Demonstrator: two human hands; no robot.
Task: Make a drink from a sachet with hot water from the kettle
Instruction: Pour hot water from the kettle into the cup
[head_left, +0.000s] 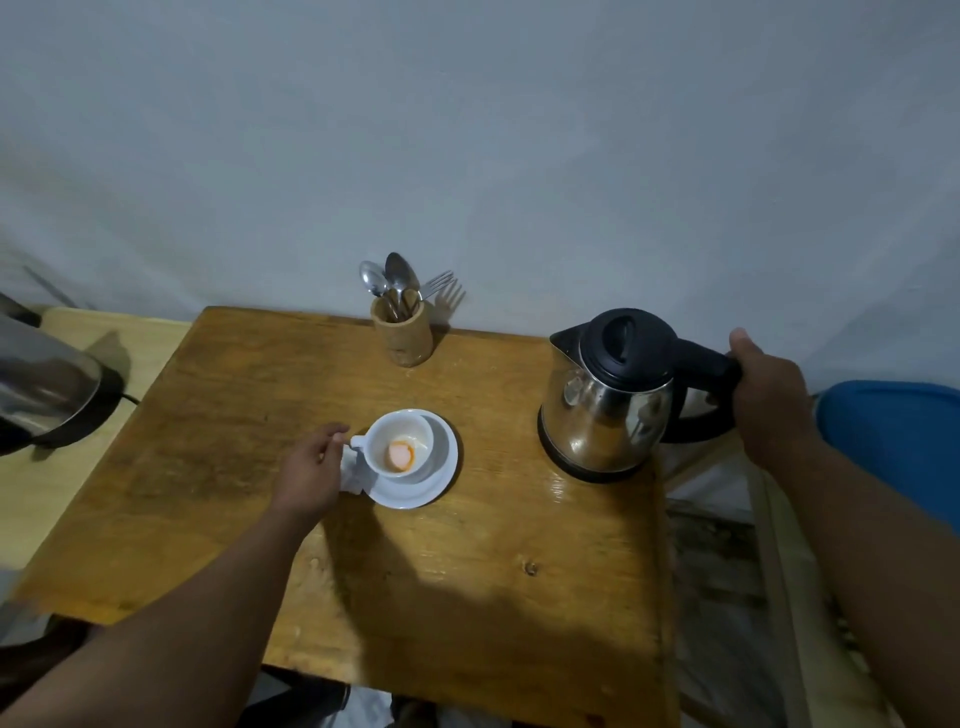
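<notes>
The kettle (613, 395) is sitting at the right of the frame, on the right edge of the wooden table (249, 467), w/ its base flat on the top. The right hand (769, 395) is wrapping round the black handle at the kettle's right side, fingers closed on it, thumb lying along the top. The kettle is standing upright; its spout is pointing toward frame left & slightly up, the handle sticking out to frame right, so its spout-to-handle line is running roughly left-right across the picture. The lid is down.

Center of frame, the white cup (397, 444) is resting on a white saucer (441, 467), well apart from the kettle, to its lower left. Orange-pink powder is lying in the bottom of the cup, w/ a reddish ring round it. The cup's handle is pointing to frame left. The left hand (311, 467) is sitting just beside that handle, fingers curled, fingertips at or nearly at it; can't tell if they're actually touching. A white torn sachet (352, 470) is showing under the palm, its edge reaching the saucer rim; can't tell if the hand is pinching it or just lying over it.

Behind the cup, at the table's far edge by the wall, a wooden holder (402, 332) is standing w/ spoons & forks, heads up. At far left of the frame, a second steel vessel (47, 389) is showing, blurred.
</notes>
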